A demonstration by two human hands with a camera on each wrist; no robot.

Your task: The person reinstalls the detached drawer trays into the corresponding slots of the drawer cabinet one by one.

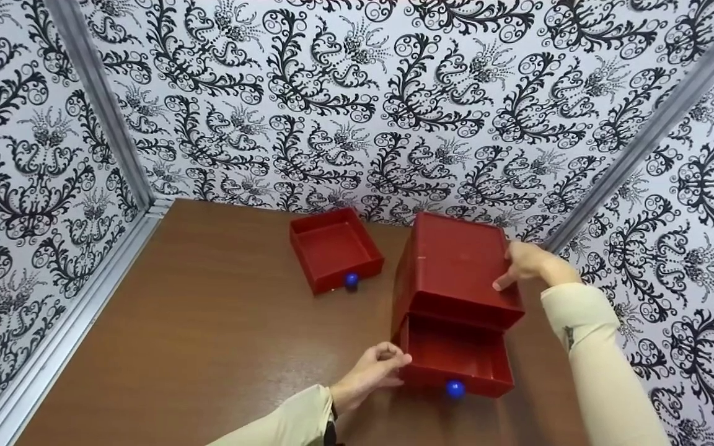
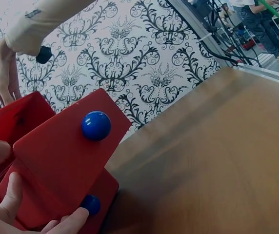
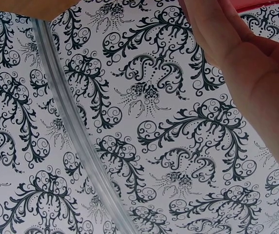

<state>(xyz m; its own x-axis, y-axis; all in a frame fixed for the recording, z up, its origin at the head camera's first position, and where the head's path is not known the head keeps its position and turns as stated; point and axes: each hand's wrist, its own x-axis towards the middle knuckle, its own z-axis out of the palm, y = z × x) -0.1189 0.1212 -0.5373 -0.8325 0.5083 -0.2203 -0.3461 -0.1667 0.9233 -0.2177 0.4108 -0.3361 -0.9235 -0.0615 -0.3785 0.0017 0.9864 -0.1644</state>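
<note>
Our red drawer cabinet (image 1: 465, 257) stands on the counter (image 1: 220, 316), and its front drawer (image 1: 453, 353) sticks out toward us, with nothing in it that we can see. A round blue knob (image 1: 455, 389) sits on that drawer's front. Our left hand (image 1: 366, 375) pinches the drawer's left wall near the front corner. Our right hand (image 1: 533, 266) is spread on the cabinet's right edge, thumb on the top and fingers along the side.

We think the step is to slide this drawer, but we cannot tell if it goes in or out. To do it well, we should press the cabinet down firmly with the right hand so it does not skid or tip. The left hand holds just one side, so the drawer could twist and jam. A slow, straight move should help, and so would a hold on the knob, in the middle. The back end probably needs some holding up too, or it may droop.

Below, another drawer front (image 2: 108, 192) has its own lower knob (image 2: 91, 205). One left fingertip is right by it; we cannot tell if it touches. We should watch that finger so it does not get pinched. The loose drawer (image 1: 335, 248) sits well to the left, out of our way.
</note>
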